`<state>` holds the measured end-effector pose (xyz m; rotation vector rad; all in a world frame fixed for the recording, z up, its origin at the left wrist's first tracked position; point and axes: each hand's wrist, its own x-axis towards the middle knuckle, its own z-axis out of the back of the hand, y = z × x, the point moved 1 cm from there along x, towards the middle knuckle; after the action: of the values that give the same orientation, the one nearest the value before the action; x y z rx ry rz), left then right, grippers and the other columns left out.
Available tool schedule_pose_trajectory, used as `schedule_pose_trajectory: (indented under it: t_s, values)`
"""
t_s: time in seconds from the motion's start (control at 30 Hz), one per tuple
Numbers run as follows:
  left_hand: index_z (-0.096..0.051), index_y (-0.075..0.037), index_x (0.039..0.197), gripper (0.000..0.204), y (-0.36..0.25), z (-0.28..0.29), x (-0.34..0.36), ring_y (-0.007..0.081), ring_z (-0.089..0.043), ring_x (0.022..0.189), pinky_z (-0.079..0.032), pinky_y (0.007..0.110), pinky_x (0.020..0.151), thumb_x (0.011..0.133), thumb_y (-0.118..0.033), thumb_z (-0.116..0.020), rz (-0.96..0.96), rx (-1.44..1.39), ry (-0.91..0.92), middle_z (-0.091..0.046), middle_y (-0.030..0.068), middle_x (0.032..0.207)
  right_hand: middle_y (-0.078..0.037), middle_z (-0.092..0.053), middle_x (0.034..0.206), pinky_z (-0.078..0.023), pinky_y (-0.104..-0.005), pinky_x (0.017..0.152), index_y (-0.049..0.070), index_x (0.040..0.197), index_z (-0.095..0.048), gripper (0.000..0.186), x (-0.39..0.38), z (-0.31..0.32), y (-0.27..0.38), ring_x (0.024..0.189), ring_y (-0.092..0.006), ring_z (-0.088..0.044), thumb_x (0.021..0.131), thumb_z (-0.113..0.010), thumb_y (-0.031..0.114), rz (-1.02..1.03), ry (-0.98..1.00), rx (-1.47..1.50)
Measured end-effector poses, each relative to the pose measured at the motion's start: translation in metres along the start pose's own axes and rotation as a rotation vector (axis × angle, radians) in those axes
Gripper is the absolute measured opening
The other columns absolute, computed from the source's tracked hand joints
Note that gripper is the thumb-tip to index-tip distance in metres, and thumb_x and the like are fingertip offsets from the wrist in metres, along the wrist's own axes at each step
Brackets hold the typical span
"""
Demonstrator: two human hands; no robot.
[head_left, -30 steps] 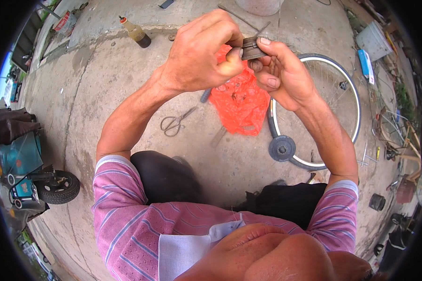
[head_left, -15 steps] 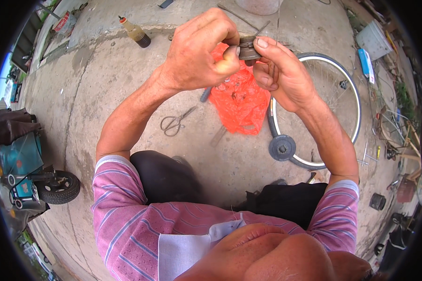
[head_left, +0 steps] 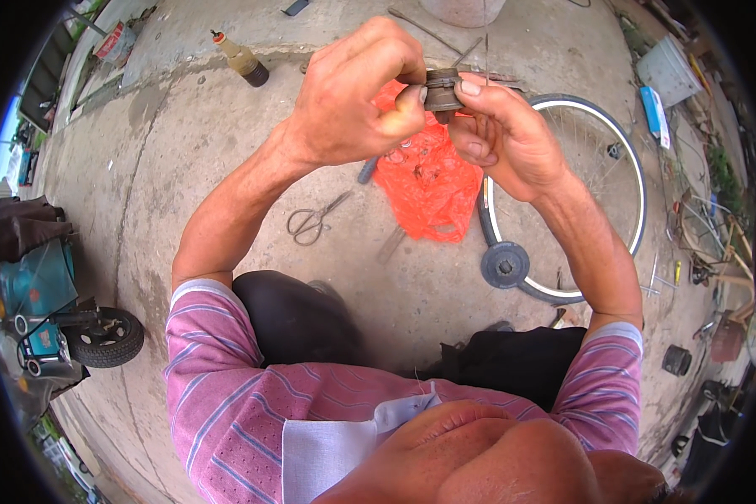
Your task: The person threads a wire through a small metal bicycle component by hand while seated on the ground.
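Observation:
Both my hands are raised in front of me around a dark, greasy, round metal part (head_left: 442, 94) with a groove round its side. My left hand (head_left: 357, 97) pinches its left side, thumb against the edge and fingers curled. On the other side my right hand (head_left: 512, 126) grips the part with thumb on top and fingers curled below. A thin dark line, maybe a wire, shows above the right thumb; whether I hold it I cannot tell. Beneath the hands, a crumpled red plastic bag (head_left: 433, 197) lies on the concrete, partly covered by them.
A bicycle wheel (head_left: 644, 189) lies at right, a round black disc (head_left: 505, 265) on its near edge. Scissors (head_left: 307, 225) lie left of the bag. Farther off are a bottle of dark liquid (head_left: 244, 64), a pale bucket (head_left: 670, 71) and a blue box (head_left: 653, 113). A vehicle tyre (head_left: 105, 336) stands at left.
The metal part has shifted and tilted slightly in my fingers, showing more of its grooved side. The thin dark line has moved a little left. Both hands keep their grip.

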<state>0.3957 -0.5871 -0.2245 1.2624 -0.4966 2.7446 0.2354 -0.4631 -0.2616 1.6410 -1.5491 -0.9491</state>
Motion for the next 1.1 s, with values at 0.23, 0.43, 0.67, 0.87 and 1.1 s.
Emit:
schedule_pose_trajectory:
  t_s: [0.23, 0.43, 0.67, 0.87, 1.1]
  values:
    - [-0.055, -0.001, 0.085, 0.021, -0.0011, -0.0019, 0.0007, 0.0244, -0.061, 0.075, -0.050, 0.033, 0.069, 0.067, 0.007, -0.062, 0.015, -0.041, 0.027, -0.059, 0.0101, 0.084, -0.002, -0.062, 0.083, -0.025, -0.0201, 0.048, 0.008, 0.100, -0.063, 0.026, 0.0011, -0.0011, 0.0009, 0.058, -0.0046, -0.039, 0.096, -0.055, 0.032, -0.037, -0.014, 0.065]
    - [-0.056, -0.001, 0.084, 0.017, -0.0012, -0.0051, -0.0021, 0.0220, -0.060, 0.076, -0.050, 0.031, 0.069, 0.069, 0.007, -0.061, 0.121, -0.072, -0.008, -0.060, 0.0098, 0.085, -0.003, -0.063, 0.084, -0.027, -0.0191, 0.048, 0.007, 0.102, -0.063, 0.028, 0.0038, 0.0008, -0.0028, 0.057, -0.0049, -0.040, 0.096, -0.053, 0.032, -0.017, 0.004, 0.080]
    - [-0.056, -0.001, 0.083, 0.017, 0.0007, -0.0040, -0.0029, 0.0218, -0.060, 0.075, -0.050, 0.031, 0.069, 0.068, 0.006, -0.062, 0.107, -0.068, -0.024, -0.061, 0.0098, 0.084, -0.003, -0.064, 0.085, -0.026, -0.0200, 0.047, 0.006, 0.100, -0.063, 0.024, 0.0038, -0.0004, -0.0021, 0.058, -0.0051, -0.042, 0.095, -0.056, 0.029, 0.000, -0.020, 0.038]
    - [-0.055, -0.001, 0.083, 0.020, -0.0003, -0.0015, -0.0013, 0.0223, -0.060, 0.074, -0.050, 0.032, 0.068, 0.066, 0.006, -0.063, 0.066, -0.020, 0.009, -0.059, 0.0095, 0.082, -0.003, -0.064, 0.085, -0.026, -0.0210, 0.046, 0.006, 0.098, -0.063, 0.025, 0.0014, -0.0035, 0.0022, 0.057, -0.0053, -0.043, 0.094, -0.059, 0.030, 0.014, -0.054, -0.035]
    - [-0.054, -0.002, 0.083, 0.021, -0.0025, -0.0013, 0.0010, 0.0209, -0.058, 0.067, -0.048, 0.031, 0.061, 0.066, 0.006, -0.063, 0.024, -0.024, -0.011, -0.057, 0.0081, 0.079, 0.000, -0.057, 0.076, -0.026, -0.0215, 0.048, 0.008, 0.094, -0.061, 0.024, 0.0003, -0.0011, -0.0001, 0.058, -0.0047, -0.044, 0.093, -0.062, 0.031, 0.042, -0.094, -0.114]
